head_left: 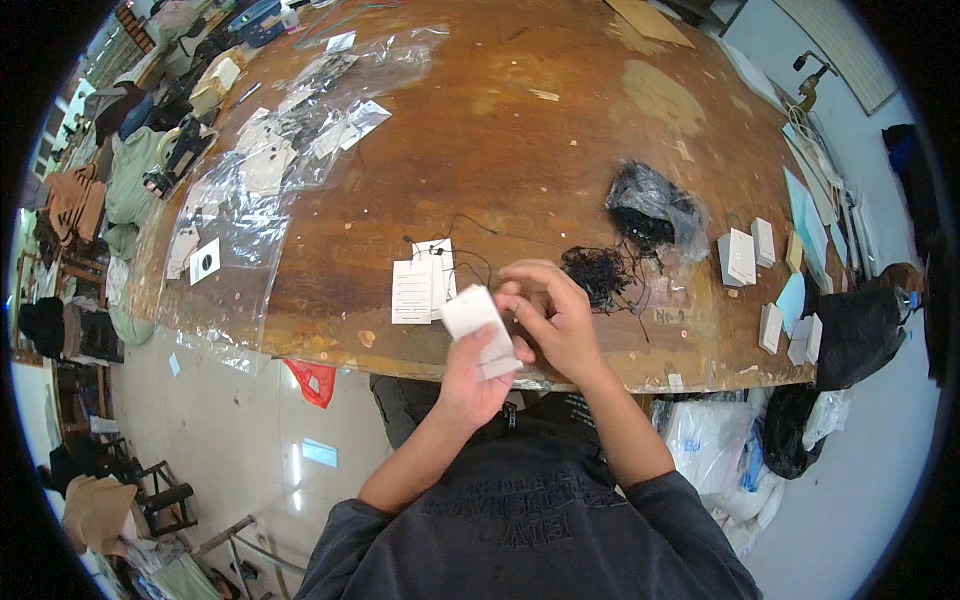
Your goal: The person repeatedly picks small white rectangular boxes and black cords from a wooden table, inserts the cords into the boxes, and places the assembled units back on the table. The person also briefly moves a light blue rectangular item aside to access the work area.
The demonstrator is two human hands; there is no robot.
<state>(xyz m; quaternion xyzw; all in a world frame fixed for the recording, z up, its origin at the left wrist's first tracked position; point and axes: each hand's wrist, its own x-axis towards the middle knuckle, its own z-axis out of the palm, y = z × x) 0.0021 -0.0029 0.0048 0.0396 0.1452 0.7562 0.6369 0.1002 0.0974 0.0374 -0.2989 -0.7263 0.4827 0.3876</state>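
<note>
Just past the table's near edge, my left hand point(474, 378) is closed around a small stack of white cardboard hang tags point(480, 316), tilted up. My right hand point(551, 308) is beside the stack's upper right, its thumb and index finger pinched together; what they hold, if anything, is too small to make out. White tags with printed lines point(411, 291) lie on the table left of the stack, with thin black strings point(470, 262) looping from them toward my fingers. To the right of my right hand sits a tangled heap of black tag strings point(597, 278).
A clear plastic bag of black strings point(655, 208) rests behind the heap. Small stacks of white tags point(738, 258) stand at the right. Clear plastic sheets with loose tags point(265, 165) cover the left side of the wooden table point(480, 120). A clamp point(812, 82) is on the far right edge.
</note>
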